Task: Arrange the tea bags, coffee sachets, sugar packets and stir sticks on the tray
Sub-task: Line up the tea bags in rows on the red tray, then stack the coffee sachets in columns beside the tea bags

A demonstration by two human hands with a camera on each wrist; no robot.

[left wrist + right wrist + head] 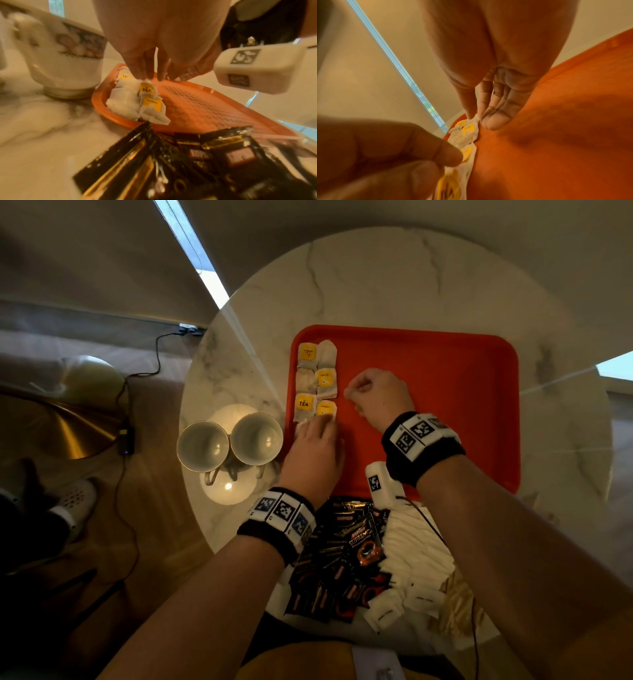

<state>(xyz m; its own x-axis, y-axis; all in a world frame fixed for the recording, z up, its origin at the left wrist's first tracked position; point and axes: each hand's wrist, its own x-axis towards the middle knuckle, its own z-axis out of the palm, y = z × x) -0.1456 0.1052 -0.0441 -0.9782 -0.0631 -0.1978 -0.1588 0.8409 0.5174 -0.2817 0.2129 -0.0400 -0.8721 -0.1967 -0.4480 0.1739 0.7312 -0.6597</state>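
Observation:
The red tray [445, 378] lies on the round marble table [394, 278]. Several tea bags [317, 381] with yellow tags lie in two columns at the tray's left side. My left hand [318, 424] has straight fingers, and their tips rest on the nearest tea bags [149, 102]. My right hand [349, 395] is curled beside the right column; in the right wrist view its thumb and forefinger pinch the corner of a tea bag [469, 134]. Black coffee sachets [342, 553], white sugar packets [414, 546] and wooden stir sticks [455, 604] lie piled on the table in front of the tray.
Two white cups [202, 445] [257, 438] stand on a saucer just left of the tray, close to my left hand. A lamp base and a black cable lie on the floor to the left. The tray's middle and right [472, 412] show bare red surface.

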